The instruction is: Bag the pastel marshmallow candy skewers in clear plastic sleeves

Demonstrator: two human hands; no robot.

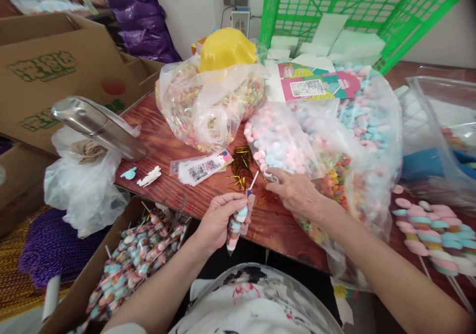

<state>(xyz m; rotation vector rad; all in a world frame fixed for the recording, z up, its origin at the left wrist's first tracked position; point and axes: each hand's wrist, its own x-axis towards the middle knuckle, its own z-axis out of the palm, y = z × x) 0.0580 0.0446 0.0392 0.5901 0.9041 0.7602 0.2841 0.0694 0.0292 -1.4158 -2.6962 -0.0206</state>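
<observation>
My left hand is closed round the top of a wrapped candy skewer with pink, white and blue pieces, its white stick pointing up. My right hand reaches over the table beside the bag of pink and blue candies; its thumb and forefinger are apart, with nothing visibly held. Gold twist ties lie in a pile between the hands and the bags. Left of them are printed clear sleeves.
A steel flask stands at the left of the wooden table. Below it, a carton holds many wrapped skewers. A yellow bowl tops another candy bag. Unwrapped skewers lie right; a green crate stands behind.
</observation>
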